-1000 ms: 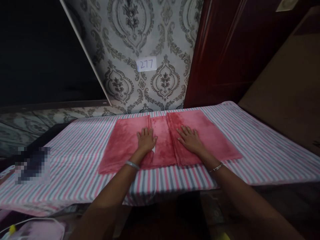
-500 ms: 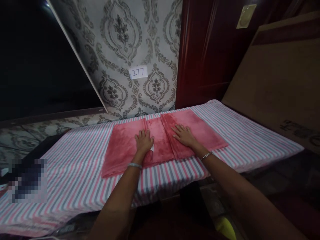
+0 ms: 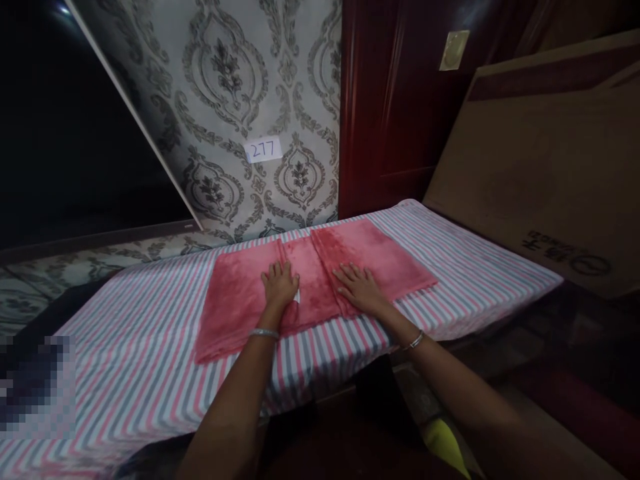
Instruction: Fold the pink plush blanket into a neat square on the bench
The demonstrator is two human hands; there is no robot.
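Observation:
A red, plush-looking folded cloth [image 3: 235, 293] lies flat, its two sides turned in toward a narrow middle strip. My left hand [image 3: 280, 285] rests palm down with fingers spread on the inner edge of the left fold. A small white tag shows beside that hand. On the right fold, near its inner edge, my right hand [image 3: 359, 287] lies flat, fingers apart. Neither hand grips the cloth. Beneath it is a striped pink, grey and white sheet [image 3: 145, 333] covering the table.
A large cardboard box [image 3: 530, 160] leans at the right, by a dark red door [image 3: 380, 113]. At the left stands a big dark screen [image 3: 85, 133]. A paper marked 277 [image 3: 264, 149] is stuck on the patterned wall. Something yellow [image 3: 443, 443] is low down near my right arm.
The camera view has turned slightly right, so the scene sits further left. My right hand lies a little nearer the front on the right fold; my left hand stays on the left fold.

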